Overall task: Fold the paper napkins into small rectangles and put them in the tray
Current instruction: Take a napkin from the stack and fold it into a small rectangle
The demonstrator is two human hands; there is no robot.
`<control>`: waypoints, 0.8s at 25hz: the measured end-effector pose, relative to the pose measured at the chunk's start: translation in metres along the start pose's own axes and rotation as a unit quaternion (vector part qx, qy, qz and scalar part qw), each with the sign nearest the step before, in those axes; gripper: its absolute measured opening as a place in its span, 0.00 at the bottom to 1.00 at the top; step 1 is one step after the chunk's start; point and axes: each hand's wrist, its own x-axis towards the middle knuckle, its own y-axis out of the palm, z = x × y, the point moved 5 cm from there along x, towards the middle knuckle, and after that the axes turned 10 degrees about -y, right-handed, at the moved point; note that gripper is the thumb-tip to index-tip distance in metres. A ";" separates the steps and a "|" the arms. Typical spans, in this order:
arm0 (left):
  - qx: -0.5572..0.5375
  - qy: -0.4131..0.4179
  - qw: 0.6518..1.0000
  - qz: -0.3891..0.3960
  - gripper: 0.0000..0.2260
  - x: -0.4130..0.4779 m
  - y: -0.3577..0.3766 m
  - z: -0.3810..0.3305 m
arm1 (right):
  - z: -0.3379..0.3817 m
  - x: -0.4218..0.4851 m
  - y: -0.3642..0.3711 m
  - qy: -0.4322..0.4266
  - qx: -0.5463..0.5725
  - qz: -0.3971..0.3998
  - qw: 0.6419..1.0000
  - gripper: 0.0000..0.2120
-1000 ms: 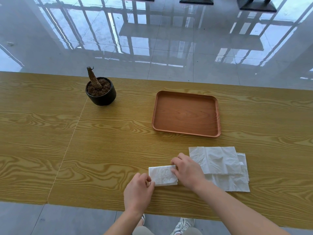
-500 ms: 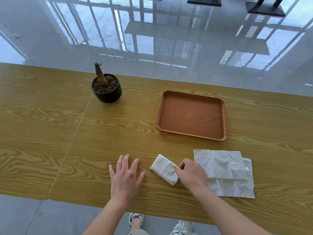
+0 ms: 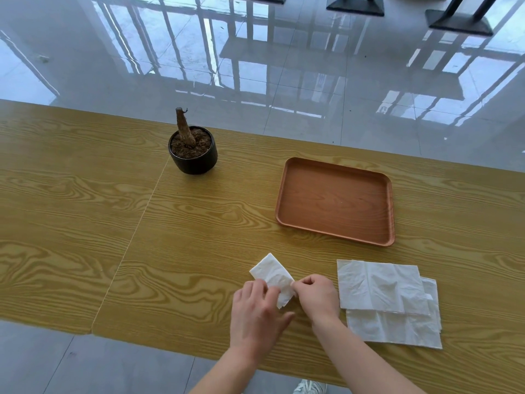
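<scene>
— So, where is the folded napkin point(image 3: 271, 275)?
— It lies on the table point(image 3: 85, 223), close to the near edge, about in the middle. It is a small white rectangle. It sits crooked, with one corner pointing at the far edge.
— What is the left hand point(image 3: 255, 314) doing?
— Its fingers lie flat on the near left part of the folded napkin. The thumb sticks out to the side. It is not pinching.
— And the right hand point(image 3: 316, 297)?
— Its fingers are curled. The thumb and first finger pinch the right edge of the folded napkin.
— Where is the tray point(image 3: 335, 200)?
— It is brown and sits past the hands, nearer the far edge and a bit to the right. The folded napkin is well apart from it.
— Are there more napkins?
— Yes, a pile of napkins point(image 3: 380, 288) lies just right of the right hand, by the near edge. They are bigger and flat, one on top of another, a little crooked. I cannot tell if the wrist touches them.
— Anything else?
— A black plant pot point(image 3: 194, 163) with brown soil and a bare stump point(image 3: 183, 127) stands near the far edge, left of the tray and well apart from it.
</scene>
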 end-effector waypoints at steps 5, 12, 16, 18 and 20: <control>0.065 0.061 0.996 -0.025 0.11 0.007 0.007 -0.015 | -0.005 0.000 -0.002 -0.015 -0.021 0.067 0.997 0.05; 0.114 0.107 0.987 -0.044 0.13 0.011 0.000 0.003 | 0.007 0.006 0.001 -0.078 -0.124 0.119 0.982 0.13; 0.113 0.117 0.986 -0.037 0.12 0.019 -0.007 0.015 | 0.021 0.007 0.014 -0.105 -0.147 0.129 0.975 0.12; 0.116 0.128 0.984 -0.040 0.11 0.027 -0.012 0.017 | 0.029 0.011 0.019 -0.116 -0.159 0.122 0.973 0.11; 0.115 0.133 0.983 -0.043 0.11 0.037 -0.016 0.017 | 0.038 0.014 0.022 -0.129 -0.177 0.104 0.970 0.11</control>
